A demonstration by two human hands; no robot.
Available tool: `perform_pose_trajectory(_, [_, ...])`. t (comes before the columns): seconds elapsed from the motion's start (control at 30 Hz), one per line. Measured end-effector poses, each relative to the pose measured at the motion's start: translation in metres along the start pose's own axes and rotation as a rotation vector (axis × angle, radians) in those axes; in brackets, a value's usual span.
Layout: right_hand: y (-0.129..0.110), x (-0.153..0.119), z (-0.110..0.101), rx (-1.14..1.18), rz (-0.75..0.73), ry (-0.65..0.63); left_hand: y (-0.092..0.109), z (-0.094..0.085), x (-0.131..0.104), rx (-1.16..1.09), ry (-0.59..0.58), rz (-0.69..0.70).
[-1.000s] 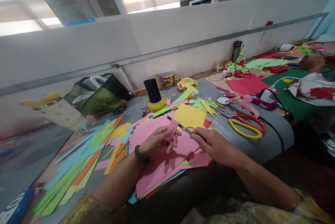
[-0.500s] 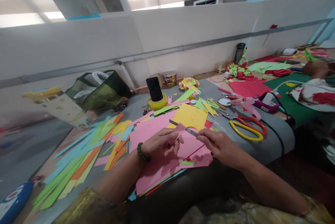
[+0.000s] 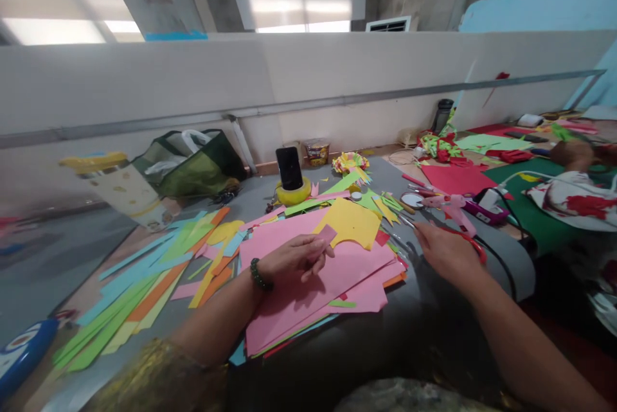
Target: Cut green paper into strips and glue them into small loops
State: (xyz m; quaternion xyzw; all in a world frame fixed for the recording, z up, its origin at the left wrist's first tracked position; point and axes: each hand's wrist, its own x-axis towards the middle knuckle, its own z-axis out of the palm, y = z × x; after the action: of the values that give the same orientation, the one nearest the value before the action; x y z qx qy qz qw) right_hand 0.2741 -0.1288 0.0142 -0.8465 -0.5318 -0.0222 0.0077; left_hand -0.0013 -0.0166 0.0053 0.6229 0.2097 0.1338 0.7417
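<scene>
My left hand (image 3: 301, 256), with a dark green bead bracelet on its wrist, pinches a small pink paper piece (image 3: 328, 234) above a stack of pink paper sheets (image 3: 357, 267). Off to the right, my right hand (image 3: 443, 250) lies over the scissors, its fingers curled and partly blurred. A red scissors handle (image 3: 478, 250) shows beyond it. By the fingertips a silver metal tip (image 3: 407, 222) sticks out; whether it belongs to the scissors or to something in the hand is unclear. Behind the stack lies a yellow paper sheet (image 3: 354, 219) with a curved cut edge.
Coloured paper strips (image 3: 144, 290) spread out at left. A phone (image 3: 289, 168) leans on a yellow tape roll (image 3: 294, 193). A pink glue gun (image 3: 453, 206) sits behind my right hand. A tumbler (image 3: 120, 190) and green bag (image 3: 193, 164) stand back left. Another person's hand (image 3: 573, 153) shows far right.
My right hand has moved right, away from the pink paper piece, to the scissors. The grey metal strip it held by the paper has left that spot. My left hand keeps the piece.
</scene>
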Motion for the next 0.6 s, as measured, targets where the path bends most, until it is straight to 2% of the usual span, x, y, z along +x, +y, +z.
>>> perform_pose_trajectory(0.1, [-0.006, 0.003, 0.007, -0.082, -0.077, -0.026, 0.002, -0.003, 0.001, 0.034, 0.073, 0.026])
perform_pose_trajectory(0.2, [-0.010, 0.006, 0.005, -0.043, -0.222, 0.075, 0.001, -0.004, 0.003, 0.091, 0.104, 0.049])
perform_pose_trajectory(0.3, [-0.033, 0.007, -0.011, 0.203, -0.472, 0.236, 0.000, -0.003, 0.005, 0.150, 0.123, 0.056])
perform_pose_trajectory(0.37, [-0.060, 0.009, -0.024, 0.412, -0.656, 0.243, 0.000, -0.002, 0.004, 0.204, 0.122, 0.071])
perform_pose_trajectory(0.4, [-0.076, 0.012, -0.031, 0.499, -0.732, 0.195, 0.001, -0.002, 0.004, 0.234, 0.122, 0.087])
perform_pose_trajectory(0.47, [-0.107, 0.022, -0.041, 0.627, -0.823, 0.018, 0.004, -0.004, 0.002, 0.280, 0.128, 0.111])
perform_pose_trajectory(0.53, [-0.131, 0.037, -0.048, 0.682, -0.836, -0.125, 0.009, -0.009, -0.001, 0.288, 0.142, 0.113])
perform_pose_trajectory(0.6, [-0.149, 0.054, -0.050, 0.723, -0.865, -0.214, 0.013, -0.016, -0.004, 0.269, 0.168, 0.103])
